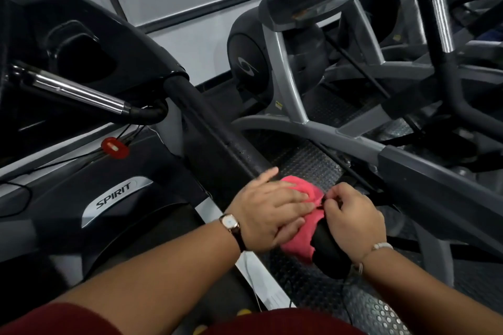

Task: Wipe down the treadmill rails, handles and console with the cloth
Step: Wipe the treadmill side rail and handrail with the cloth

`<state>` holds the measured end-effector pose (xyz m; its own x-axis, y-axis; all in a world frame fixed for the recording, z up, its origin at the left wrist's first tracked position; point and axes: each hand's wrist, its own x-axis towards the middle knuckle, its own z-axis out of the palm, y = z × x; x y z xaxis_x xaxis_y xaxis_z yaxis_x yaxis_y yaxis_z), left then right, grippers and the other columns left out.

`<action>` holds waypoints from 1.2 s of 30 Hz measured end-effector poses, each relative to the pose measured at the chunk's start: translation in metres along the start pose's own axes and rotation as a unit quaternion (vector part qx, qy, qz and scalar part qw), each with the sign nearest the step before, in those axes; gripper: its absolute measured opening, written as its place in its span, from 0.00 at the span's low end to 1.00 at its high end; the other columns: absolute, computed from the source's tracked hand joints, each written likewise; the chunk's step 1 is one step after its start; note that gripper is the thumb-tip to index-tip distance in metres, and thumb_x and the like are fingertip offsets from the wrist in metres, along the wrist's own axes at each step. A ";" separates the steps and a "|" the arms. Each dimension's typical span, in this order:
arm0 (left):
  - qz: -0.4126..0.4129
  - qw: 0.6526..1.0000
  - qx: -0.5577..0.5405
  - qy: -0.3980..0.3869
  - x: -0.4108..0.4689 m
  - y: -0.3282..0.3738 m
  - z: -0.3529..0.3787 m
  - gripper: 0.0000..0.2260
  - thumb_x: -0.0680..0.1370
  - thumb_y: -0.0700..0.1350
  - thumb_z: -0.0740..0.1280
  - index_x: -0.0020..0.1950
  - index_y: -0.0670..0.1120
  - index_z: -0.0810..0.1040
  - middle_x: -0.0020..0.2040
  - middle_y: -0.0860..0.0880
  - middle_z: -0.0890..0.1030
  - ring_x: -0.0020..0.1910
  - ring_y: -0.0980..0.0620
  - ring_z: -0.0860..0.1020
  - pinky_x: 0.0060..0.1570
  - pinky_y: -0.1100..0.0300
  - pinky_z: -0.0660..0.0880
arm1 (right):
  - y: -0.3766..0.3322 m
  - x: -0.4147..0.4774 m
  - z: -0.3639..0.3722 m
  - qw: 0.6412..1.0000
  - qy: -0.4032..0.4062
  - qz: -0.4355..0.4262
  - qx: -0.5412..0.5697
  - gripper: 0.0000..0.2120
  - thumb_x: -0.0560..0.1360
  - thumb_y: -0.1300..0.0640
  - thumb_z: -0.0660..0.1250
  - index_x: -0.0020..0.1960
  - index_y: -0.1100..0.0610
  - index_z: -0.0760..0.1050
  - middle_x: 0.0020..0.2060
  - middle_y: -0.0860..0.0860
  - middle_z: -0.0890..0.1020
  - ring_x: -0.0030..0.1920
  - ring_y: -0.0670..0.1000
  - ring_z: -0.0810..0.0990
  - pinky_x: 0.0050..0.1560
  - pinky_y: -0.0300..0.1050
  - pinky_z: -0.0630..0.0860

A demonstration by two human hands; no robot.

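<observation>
Handle wiping was in hand: the left hand point(269, 211) pressed flat on the pink fabric cloth point(298, 243) draped over the black padded treadmill handrail point(217, 130), the right hand point(353, 219) pinched its edge, and an upward stroke appeared due next.

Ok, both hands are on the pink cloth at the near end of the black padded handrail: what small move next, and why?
Probably slide the pink cloth farther up the black padded handrail. The left hand presses it flat, the right hand pinches its edge, and the long stretch ahead lies uncovered, showing pale specks.
</observation>
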<state>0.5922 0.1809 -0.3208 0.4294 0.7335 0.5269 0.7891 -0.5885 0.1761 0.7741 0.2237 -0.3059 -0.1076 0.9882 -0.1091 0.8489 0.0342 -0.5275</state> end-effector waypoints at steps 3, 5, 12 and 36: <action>-0.075 0.994 0.038 -0.072 0.026 -0.016 -0.016 0.15 0.75 0.52 0.56 0.47 0.54 0.83 0.44 0.56 0.83 0.45 0.55 0.80 0.71 0.44 0.51 | 0.000 -0.001 -0.001 1.000 0.001 -0.002 -0.003 0.03 0.73 0.54 0.61 0.41 0.47 0.70 0.39 0.43 0.73 0.51 0.55 0.75 0.51 0.50 0.67; -0.138 0.975 0.094 -0.149 0.044 -0.021 -0.025 0.21 0.74 0.54 0.50 0.44 0.53 0.83 0.41 0.56 0.82 0.44 0.54 0.80 0.70 0.47 0.41 | 0.000 -0.001 -0.001 1.000 0.005 -0.004 -0.004 0.03 0.73 0.54 0.61 0.42 0.47 0.70 0.39 0.43 0.73 0.51 0.54 0.74 0.51 0.50 0.67; -0.161 0.881 0.151 -0.418 0.104 -0.002 -0.020 0.19 0.77 0.53 0.54 0.56 0.46 0.79 0.58 0.47 0.79 0.59 0.46 0.75 0.61 0.51 0.66 | -0.001 0.000 -0.001 1.000 0.010 0.001 -0.006 0.03 0.72 0.53 0.60 0.41 0.48 0.71 0.40 0.44 0.76 0.50 0.55 0.75 0.48 0.49 0.68; -0.144 0.962 0.082 -0.215 0.055 -0.018 -0.027 0.18 0.70 0.53 0.52 0.40 0.51 0.81 0.39 0.53 0.81 0.41 0.51 0.78 0.65 0.53 0.57 | -0.002 0.000 -0.003 1.000 0.002 0.001 -0.031 0.04 0.73 0.53 0.60 0.41 0.48 0.72 0.39 0.43 0.74 0.50 0.53 0.73 0.48 0.48 0.64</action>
<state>0.5901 0.2224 -0.2722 0.2971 0.9517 0.0769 0.9461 -0.3043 0.1111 0.7741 0.2244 -0.3022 -0.1052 0.9887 -0.1070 0.8794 0.0423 -0.4742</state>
